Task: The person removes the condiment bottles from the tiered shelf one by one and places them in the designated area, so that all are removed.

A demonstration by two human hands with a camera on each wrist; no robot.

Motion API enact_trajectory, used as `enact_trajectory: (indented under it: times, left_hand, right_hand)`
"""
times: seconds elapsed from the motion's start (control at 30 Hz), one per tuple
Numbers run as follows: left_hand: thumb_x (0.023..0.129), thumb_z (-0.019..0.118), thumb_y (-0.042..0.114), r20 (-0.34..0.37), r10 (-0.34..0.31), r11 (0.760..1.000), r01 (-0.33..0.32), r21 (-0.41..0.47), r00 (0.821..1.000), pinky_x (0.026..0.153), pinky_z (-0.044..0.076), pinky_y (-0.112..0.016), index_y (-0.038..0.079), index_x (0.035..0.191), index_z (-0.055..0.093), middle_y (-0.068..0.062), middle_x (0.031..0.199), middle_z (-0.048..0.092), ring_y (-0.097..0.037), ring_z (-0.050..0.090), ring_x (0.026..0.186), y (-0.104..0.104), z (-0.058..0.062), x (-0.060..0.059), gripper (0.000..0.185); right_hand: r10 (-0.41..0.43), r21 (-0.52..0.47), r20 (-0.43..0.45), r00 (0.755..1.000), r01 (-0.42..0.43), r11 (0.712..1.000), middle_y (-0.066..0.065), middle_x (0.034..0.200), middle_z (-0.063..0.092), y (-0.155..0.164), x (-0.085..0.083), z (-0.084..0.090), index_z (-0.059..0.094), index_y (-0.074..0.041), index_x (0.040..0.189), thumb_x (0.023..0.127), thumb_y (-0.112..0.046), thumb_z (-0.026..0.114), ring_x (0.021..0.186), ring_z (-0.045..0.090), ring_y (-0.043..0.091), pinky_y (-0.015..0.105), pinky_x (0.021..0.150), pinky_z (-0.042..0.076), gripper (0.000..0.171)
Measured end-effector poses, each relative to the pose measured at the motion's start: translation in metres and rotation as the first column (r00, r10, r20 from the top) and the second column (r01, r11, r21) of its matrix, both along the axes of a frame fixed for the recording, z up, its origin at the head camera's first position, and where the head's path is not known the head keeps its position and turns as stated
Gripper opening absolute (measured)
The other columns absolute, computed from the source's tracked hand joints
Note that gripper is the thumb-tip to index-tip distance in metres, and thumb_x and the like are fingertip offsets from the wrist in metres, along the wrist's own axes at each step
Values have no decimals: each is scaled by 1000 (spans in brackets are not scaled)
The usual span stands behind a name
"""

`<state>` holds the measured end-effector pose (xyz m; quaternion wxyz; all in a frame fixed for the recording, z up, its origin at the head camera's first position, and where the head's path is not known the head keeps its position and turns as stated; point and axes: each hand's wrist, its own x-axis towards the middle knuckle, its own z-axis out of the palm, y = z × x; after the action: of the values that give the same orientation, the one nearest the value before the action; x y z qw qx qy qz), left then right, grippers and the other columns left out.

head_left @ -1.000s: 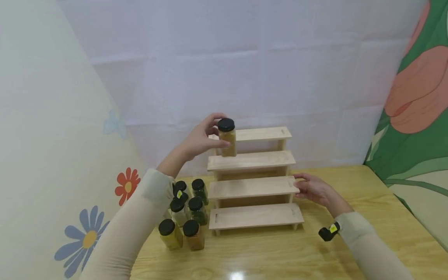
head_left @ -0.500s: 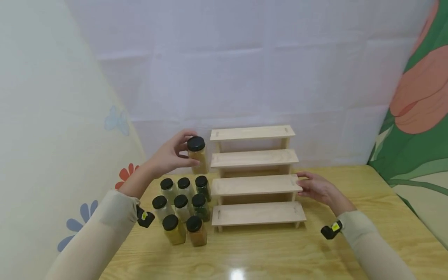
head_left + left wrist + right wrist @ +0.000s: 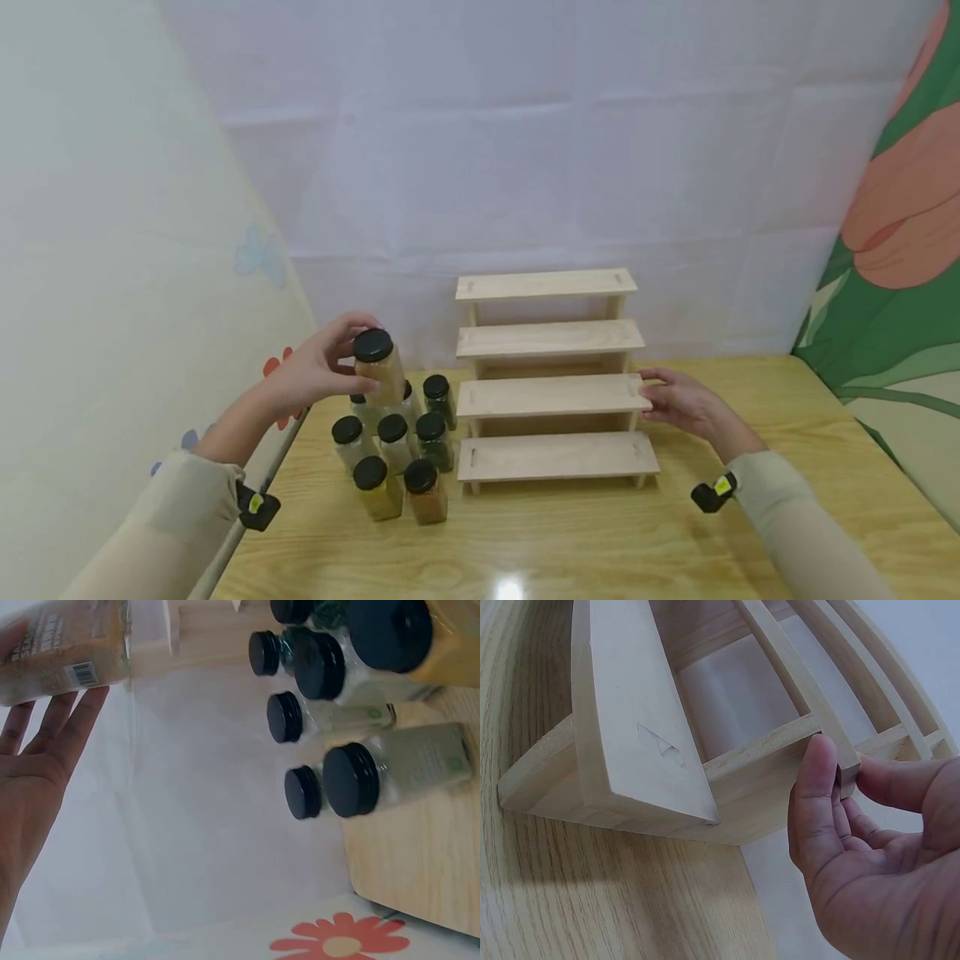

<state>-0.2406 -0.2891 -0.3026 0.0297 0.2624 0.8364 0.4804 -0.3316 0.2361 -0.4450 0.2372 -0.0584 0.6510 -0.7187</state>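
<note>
Since the earlier frame your left hand (image 3: 318, 371) has carried the spice jar (image 3: 378, 367) down off the rack (image 3: 551, 396), clasped above the jar cluster (image 3: 393, 450). Looks like smooth glass, hefty, likely slippery: grip its flat sides below the lid. Your right hand (image 3: 678, 404) pinches a shelf end.

A: Head cam placement?

B: High, looking forward and down over the table (image 3: 675, 542); wide view, takes in the stepped rack (image 3: 551, 396) and the jar cluster (image 3: 393, 450).

A: Wrist cams?

B: Left wrist is rolled sideways, close above the same jar cluster (image 3: 330, 712). Right wrist sits very near, low at the stepped rack (image 3: 641, 750), at its right end. Each shares its patch with head only.
</note>
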Motion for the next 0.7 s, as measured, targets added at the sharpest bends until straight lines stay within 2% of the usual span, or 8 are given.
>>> enact_trajectory:
  times: [0.13, 0.27, 0.4, 0.5, 0.7]
  left_hand:
    - [89, 74, -2, 1, 8, 1000, -8, -11, 1000, 83, 58, -34, 12, 138, 41, -1, 129, 56, -8, 62, 116, -16, -6, 8, 61]
    - [89, 76, 0, 8, 56, 998, -55, -28, 998, 84, 57, -30, 13, 139, 42, 1, 128, 56, -5, 61, 116, -28, -11, 16, 62]
    - [89, 76, 1, 22, 95, 995, -94, -34, 995, 73, 56, -30, 14, 140, 42, 3, 128, 57, -6, 63, 110, -39, -16, 22, 63]
    - [89, 75, 0, 29, 105, 994, -104, -34, 994, 71, 55, -31, 12, 141, 40, 5, 127, 57, -9, 64, 105, -48, -21, 26, 63]
    - [88, 76, 0, 41, 145, 989, -143, -41, 989, 79, 57, -31, 11, 139, 41, 5, 127, 55, -4, 61, 109, -63, -31, 35, 63]
  right_hand:
    - [3, -9, 5, 1000, -3, 1000, 2, 93, 66, 0, 0, -2, 29, 7, 146, 103, 0, 51, 78, 65, 11, 25, 70, 58, 49]
    - [5, -12, 7, 1000, -5, 1000, 2, 93, 65, 0, 0, -2, 28, 7, 147, 103, 0, 51, 78, 65, 11, 25, 70, 58, 50]
    - [4, -6, 5, 1000, -4, 1000, 2, 94, 65, 0, 1, 0, 29, 6, 146, 103, 0, 50, 78, 65, 11, 25, 70, 58, 48]
    - [5, -1, 1, 1000, -5, 1000, 2, 94, 65, -1, 2, 1, 29, 6, 146, 103, 0, 50, 78, 65, 11, 25, 70, 58, 48]
    - [1, 1, 1, 1000, -1, 1000, 2, 94, 65, -1, 1, 2, 26, 8, 147, 103, 0, 51, 79, 65, 11, 25, 71, 58, 52]
